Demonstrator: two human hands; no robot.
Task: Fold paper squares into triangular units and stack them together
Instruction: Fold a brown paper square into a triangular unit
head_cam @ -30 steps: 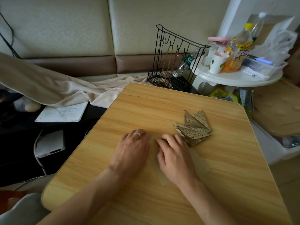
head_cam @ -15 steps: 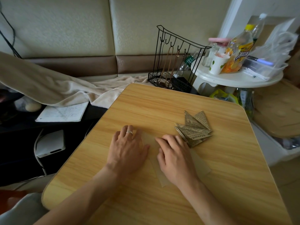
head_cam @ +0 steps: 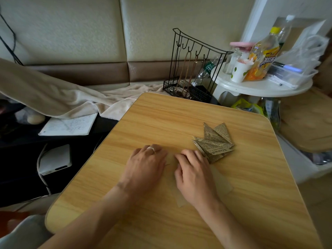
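Both hands lie flat, fingers relaxed, pressing the paper onto the table: left hand on its left part, right hand over the middle. The stack sits just beyond the right fingertips. Uneven pressure could slide the sheet and skew the crease; the knuckles might nudge the stack.

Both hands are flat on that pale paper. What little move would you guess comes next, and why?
Probably a firm swipe of the left hand along the fold to sharpen the crease, while the right hand pins the paper sheet to the table. Both hands lie flat on the sheet, and it does not yet look like the folded triangles piled beside the right hand.
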